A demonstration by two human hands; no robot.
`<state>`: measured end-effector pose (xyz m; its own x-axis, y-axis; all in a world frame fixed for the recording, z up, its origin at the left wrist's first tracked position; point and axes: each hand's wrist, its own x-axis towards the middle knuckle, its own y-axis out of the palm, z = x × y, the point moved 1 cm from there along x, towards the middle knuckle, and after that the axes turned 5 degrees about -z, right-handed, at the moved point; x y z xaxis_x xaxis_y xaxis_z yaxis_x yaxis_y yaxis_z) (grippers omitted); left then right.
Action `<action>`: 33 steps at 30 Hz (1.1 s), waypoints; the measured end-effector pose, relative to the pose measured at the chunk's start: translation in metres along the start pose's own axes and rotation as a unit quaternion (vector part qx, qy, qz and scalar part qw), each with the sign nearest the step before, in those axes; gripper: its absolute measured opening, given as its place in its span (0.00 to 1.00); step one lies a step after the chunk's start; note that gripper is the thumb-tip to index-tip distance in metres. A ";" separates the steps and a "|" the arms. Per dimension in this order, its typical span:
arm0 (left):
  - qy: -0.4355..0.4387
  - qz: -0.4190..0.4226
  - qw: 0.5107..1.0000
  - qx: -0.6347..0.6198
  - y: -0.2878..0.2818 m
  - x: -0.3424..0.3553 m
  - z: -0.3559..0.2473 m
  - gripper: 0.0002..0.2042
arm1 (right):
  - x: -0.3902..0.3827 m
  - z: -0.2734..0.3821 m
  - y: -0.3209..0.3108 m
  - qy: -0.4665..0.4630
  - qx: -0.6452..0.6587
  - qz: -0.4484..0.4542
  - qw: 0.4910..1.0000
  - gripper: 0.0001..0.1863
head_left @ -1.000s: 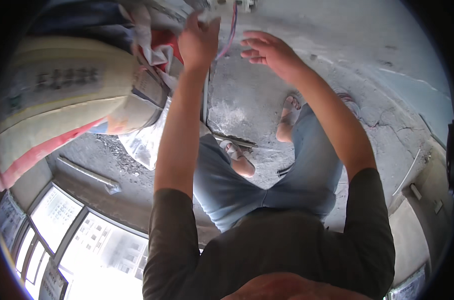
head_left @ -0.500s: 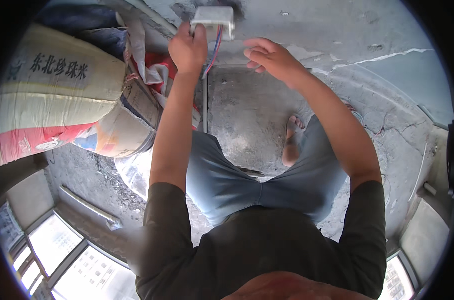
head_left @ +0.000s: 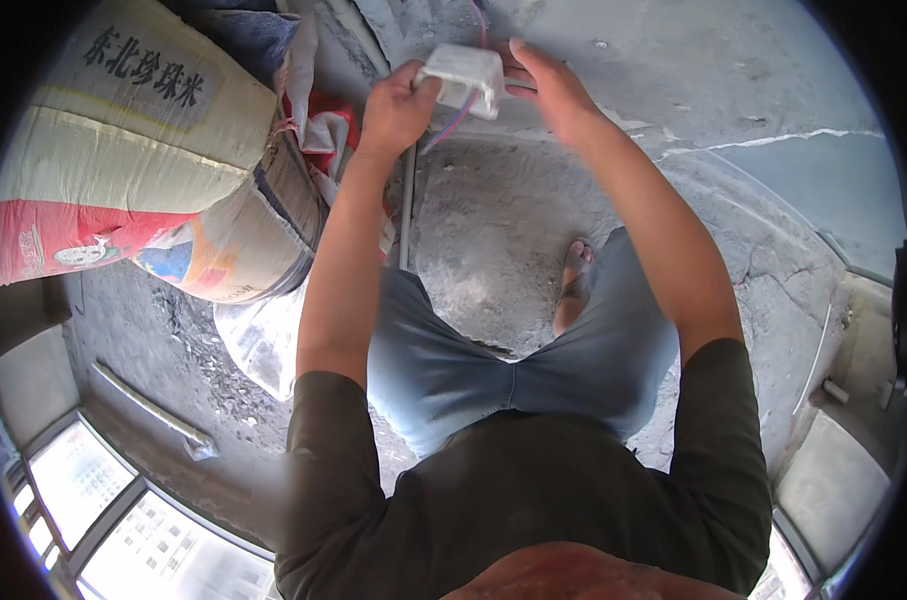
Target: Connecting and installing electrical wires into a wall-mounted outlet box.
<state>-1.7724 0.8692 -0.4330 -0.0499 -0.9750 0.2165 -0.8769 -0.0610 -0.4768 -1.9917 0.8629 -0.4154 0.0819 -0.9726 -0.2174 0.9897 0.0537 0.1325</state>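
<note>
My left hand (head_left: 398, 112) pinches the left edge of a white electrical box (head_left: 465, 68), which is tilted and slightly blurred. Thin red and blue wires (head_left: 457, 120) hang below the box, and a reddish strand rises above it along the wall. At the box's right side is my right hand (head_left: 556, 95), its thumb raised apart from the fingers. Those fingertips reach the box's right edge, partly hidden; whether they touch it I cannot tell.
Stuffed woven sacks (head_left: 138, 150) are piled at my left, close to my left forearm. A pipe (head_left: 408, 205) runs along the floor beside them. The cracked grey wall (head_left: 673, 70) stands ahead. A white tube (head_left: 153, 405) lies near the windows, lower left.
The white box, in my left hand, has come lower and to the right in the picture and tilted. My right hand has turned thumb-up and now meets its right side. The whole view has shifted slightly.
</note>
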 end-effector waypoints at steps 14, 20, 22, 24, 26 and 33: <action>-0.198 0.290 0.935 -0.043 -0.037 -0.073 0.038 0.13 | -0.007 -0.019 0.016 0.155 -0.032 0.145 0.977 0.19; -0.141 0.323 0.931 -0.094 -0.025 -0.083 0.051 0.14 | -0.009 -0.011 0.012 0.111 0.151 0.025 0.982 0.16; -0.178 0.371 0.911 -0.033 -0.023 -0.087 0.054 0.15 | -0.014 0.002 0.005 0.114 0.146 0.038 0.982 0.16; -0.097 0.368 0.916 0.128 -0.013 -0.089 0.059 0.14 | -0.018 0.013 -0.001 0.143 0.151 0.145 0.967 0.16; -0.053 0.368 0.917 0.142 -0.001 -0.096 0.060 0.16 | -0.029 0.002 0.013 0.109 0.047 0.134 0.984 0.16; -0.257 0.301 0.869 -0.297 -0.007 -0.091 0.021 0.18 | -0.045 0.014 0.011 0.100 -0.075 0.245 0.961 0.16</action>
<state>-1.7515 0.9543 -0.4673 -0.4981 -0.7683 -0.4021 -0.8659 0.4648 0.1846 -1.9859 0.9044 -0.3906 0.5490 -0.7597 -0.3485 0.8309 0.5410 0.1297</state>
